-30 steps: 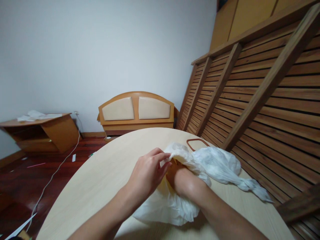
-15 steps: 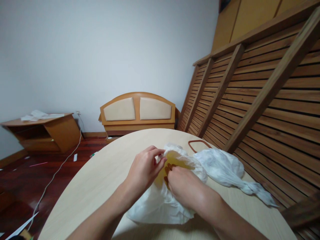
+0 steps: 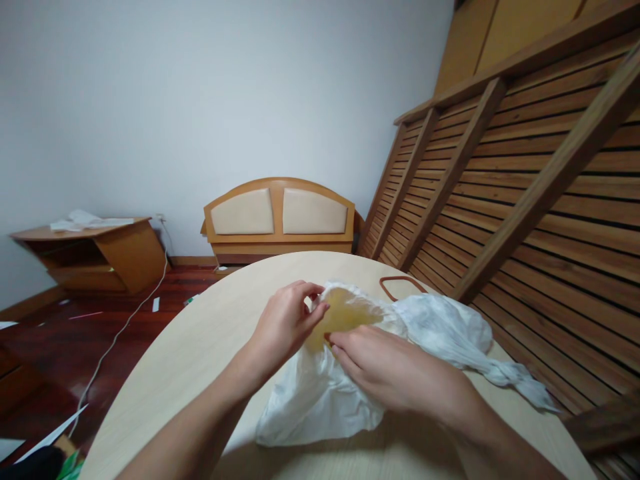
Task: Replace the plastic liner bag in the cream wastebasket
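Note:
A white plastic bag [image 3: 320,407] stands with its mouth open on the round pale table [image 3: 200,360], its inside looking yellowish. My left hand [image 3: 293,317] pinches the left side of the bag's rim between thumb and fingers. At the front edge of the opening is my right hand [image 3: 375,363], fingers curled and closed on the rim, with a small brown bit showing at the fingertips. A second white bag [image 3: 445,327], knotted at its tail, lies to the right. Behind it is a reddish-brown rounded frame [image 3: 400,279].
A slatted wooden panel [image 3: 545,200] leans along the right side. Beyond the table stands a headboard [image 3: 277,217] against the wall. At the left, a low wooden cabinet [image 3: 120,257] holds white sheets, and a cable [image 3: 117,333] runs over the floor.
My right hand has drawn out of the bag's mouth toward its front rim, and the opening looks wider. My left hand has shifted slightly left and up. The view has turned slightly.

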`<state>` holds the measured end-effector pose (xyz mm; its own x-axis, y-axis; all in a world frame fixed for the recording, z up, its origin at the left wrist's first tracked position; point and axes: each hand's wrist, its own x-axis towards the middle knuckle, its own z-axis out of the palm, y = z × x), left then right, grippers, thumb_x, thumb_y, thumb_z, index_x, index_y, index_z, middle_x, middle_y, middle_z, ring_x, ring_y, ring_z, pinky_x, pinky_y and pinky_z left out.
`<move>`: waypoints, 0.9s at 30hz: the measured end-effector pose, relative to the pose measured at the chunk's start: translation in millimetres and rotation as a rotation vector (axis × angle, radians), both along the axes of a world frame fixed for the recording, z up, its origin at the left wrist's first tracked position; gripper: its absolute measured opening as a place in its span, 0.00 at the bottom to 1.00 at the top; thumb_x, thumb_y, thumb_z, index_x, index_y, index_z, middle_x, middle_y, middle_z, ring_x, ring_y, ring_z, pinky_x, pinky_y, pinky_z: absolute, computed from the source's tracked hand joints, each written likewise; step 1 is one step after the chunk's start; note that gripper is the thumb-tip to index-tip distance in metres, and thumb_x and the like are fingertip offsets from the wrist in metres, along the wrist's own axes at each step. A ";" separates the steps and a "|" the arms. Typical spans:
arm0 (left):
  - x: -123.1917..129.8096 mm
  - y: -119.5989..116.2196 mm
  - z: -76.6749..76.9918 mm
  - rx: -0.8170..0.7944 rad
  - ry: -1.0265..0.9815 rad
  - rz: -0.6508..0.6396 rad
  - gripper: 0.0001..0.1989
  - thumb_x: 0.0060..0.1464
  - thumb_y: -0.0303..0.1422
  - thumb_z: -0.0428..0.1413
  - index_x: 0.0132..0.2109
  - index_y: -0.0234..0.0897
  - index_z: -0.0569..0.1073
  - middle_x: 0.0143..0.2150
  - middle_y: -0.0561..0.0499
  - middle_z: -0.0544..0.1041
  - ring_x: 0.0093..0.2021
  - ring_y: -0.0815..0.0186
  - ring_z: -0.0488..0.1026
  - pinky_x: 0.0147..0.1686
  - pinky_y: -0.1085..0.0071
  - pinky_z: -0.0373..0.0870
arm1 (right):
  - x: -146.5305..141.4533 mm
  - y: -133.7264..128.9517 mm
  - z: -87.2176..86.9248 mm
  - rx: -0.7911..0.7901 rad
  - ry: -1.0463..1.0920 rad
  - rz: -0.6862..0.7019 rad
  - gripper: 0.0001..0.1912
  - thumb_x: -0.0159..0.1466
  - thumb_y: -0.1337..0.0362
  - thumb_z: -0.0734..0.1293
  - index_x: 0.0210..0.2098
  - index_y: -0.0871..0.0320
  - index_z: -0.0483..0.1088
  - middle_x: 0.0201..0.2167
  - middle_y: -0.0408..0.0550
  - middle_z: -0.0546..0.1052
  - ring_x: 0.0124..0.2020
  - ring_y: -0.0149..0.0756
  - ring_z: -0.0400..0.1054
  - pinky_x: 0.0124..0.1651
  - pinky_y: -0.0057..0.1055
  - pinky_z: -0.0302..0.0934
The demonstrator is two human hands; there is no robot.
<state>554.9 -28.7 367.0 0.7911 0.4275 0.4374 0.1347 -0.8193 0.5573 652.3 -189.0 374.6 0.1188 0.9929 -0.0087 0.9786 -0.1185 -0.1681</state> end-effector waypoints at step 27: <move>9.3 32.7 -16.8 -0.055 0.043 0.108 0.13 0.56 0.34 0.57 0.45 0.34 0.79 0.39 0.47 0.81 0.27 0.67 0.73 0.28 0.73 0.64 | 43.2 9.1 10.4 0.584 -0.126 -0.516 0.13 0.70 0.61 0.62 0.49 0.59 0.75 0.45 0.52 0.81 0.44 0.44 0.76 0.46 0.35 0.64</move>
